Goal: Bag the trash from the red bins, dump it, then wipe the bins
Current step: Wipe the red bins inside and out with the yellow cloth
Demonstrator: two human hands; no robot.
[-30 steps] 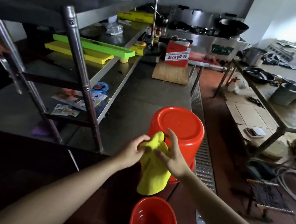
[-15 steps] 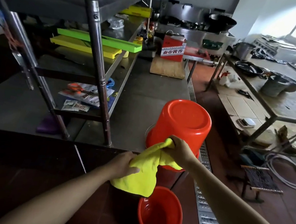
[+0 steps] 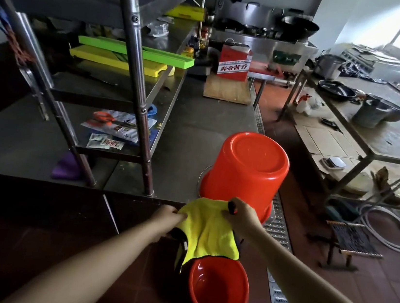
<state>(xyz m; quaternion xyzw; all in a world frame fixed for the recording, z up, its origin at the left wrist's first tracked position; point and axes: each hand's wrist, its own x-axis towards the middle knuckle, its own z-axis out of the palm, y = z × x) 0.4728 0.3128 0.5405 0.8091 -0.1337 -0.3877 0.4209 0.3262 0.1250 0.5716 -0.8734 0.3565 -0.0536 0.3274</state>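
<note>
You held the yellow cloth stretched between both hands, just off the near edge of the steel table. Your left hand pinched the cloth's left corner with curled fingers; your right hand gripped its right corner, fingers folded over the top hem. The rest of the cloth hung down from that hem, so its long axis ran left to right between your hands.

The overturned red bin stood at the table's near right corner, bottom up, rim down on the steel. It lay directly beyond the cloth, away from you and slightly higher. Its long axis stood roughly upright, leaning a little in this wide view, and its mouth pointed down at the table. Your right hand was the nearer of the two: it sat just in front of the bin's lower wall, whether touching I could not tell, while your left was off to the bin's left.

The second red bin stood on the floor below the cloth, mouth facing up, its inside apparently empty. The cloth's lower edge hung just over its far rim.

I judged the wiping step to be in hand, and the next stroke would likely have carried the cloth forward and up onto the overturned bin's side.
</note>
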